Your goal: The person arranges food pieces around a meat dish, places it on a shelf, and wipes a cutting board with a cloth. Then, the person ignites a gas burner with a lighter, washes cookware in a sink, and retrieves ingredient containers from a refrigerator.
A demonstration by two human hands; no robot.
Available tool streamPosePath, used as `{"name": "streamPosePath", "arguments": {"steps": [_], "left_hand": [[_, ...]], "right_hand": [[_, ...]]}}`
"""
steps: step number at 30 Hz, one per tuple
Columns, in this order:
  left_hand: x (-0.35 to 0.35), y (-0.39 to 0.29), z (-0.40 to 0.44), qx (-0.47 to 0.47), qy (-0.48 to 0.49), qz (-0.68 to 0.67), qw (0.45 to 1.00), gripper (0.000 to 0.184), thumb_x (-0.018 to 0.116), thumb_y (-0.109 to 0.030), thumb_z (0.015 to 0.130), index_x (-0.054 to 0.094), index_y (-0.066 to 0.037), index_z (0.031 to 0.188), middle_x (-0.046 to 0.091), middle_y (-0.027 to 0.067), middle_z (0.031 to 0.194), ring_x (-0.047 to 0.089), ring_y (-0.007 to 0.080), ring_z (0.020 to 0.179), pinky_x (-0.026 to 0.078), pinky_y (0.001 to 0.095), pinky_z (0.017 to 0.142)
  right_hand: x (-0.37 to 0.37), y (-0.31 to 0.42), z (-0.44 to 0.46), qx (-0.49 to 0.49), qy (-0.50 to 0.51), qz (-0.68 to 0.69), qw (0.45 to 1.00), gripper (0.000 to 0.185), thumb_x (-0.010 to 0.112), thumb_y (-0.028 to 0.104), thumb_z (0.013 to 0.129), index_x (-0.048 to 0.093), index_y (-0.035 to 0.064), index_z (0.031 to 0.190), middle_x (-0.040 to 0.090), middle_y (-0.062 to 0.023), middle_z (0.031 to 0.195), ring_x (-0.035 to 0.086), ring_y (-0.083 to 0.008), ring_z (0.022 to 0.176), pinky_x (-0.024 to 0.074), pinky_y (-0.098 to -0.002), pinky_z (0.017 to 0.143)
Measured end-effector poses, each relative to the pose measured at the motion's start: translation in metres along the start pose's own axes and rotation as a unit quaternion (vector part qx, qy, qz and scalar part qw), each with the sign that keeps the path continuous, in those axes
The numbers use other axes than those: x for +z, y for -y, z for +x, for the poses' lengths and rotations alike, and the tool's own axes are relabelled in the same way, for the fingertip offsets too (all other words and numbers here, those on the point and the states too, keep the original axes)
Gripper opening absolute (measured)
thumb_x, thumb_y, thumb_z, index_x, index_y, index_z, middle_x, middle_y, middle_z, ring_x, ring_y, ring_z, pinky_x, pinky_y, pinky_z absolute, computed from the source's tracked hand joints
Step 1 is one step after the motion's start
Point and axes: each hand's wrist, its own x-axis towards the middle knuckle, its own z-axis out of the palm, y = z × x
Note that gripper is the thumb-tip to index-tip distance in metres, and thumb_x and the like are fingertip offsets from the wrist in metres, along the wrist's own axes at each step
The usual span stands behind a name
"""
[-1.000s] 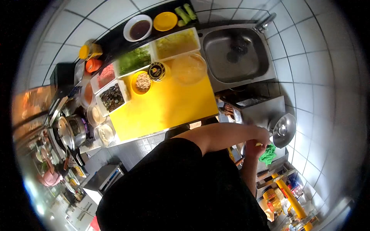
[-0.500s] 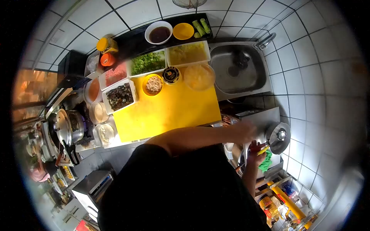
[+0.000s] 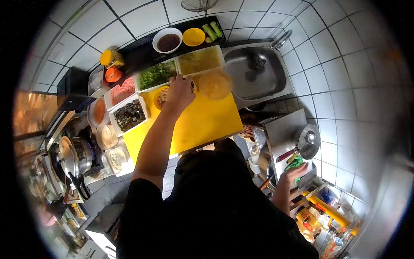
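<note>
My left hand (image 3: 180, 93) is over the black-lidded jar (image 3: 192, 86) at the back of the yellow board (image 3: 198, 125), its fingers curled on it. Close to its left is a yellow bowl of chopped pieces (image 3: 161, 97). Behind are trays of chopped greens (image 3: 157, 75) and yellow pieces in liquid (image 3: 199, 61). At the right, my right hand (image 3: 296, 172) has its fingers spread with nothing in them, beside a green cloth (image 3: 294, 163). Just beyond lies a metal pan (image 3: 309, 142) with a ladle in it.
The sink (image 3: 256, 73) is at the back right. A pressure cooker (image 3: 76, 155) stands at the left. Trays of pink meat (image 3: 120, 91) and dark pieces (image 3: 130, 115) line the board's left edge. Bottles stand at the lower right.
My left arm has swung from the right-hand counter across to the jar on the board. My right hand has let go of the yellow handle and opened.
</note>
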Motion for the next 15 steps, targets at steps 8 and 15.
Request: {"name": "streamPosePath", "arguments": {"steps": [8,15], "left_hand": [[0.022,-0.004,-0.063,0.048,-0.011,0.004,0.999,0.052,0.072,-0.018,0.071,0.058,-0.004,0.120,0.052,0.0263,0.118,0.048,0.0494,0.114,0.053,0.0523,0.090],[0.021,0.019,-0.144,0.013,-0.014,-0.007,1.000,0.046,0.070,-0.014,0.069,0.057,-0.004,0.112,0.052,0.0246,0.109,0.050,0.0461,0.104,0.055,0.0527,0.078]], "right_hand": [[0.132,0.134,-0.101,0.025,0.435,0.142,0.889,0.030,0.064,0.018,0.097,0.062,0.0014,0.121,0.068,-0.0048,0.106,0.064,-0.0139,0.096,0.0525,-0.0293,0.079],[0.257,0.191,-0.168,0.090,0.547,0.018,0.832,0.033,0.065,0.027,0.093,0.067,-0.0047,0.104,0.069,-0.0126,0.091,0.070,-0.0203,0.067,0.0520,-0.0318,0.053]]}}
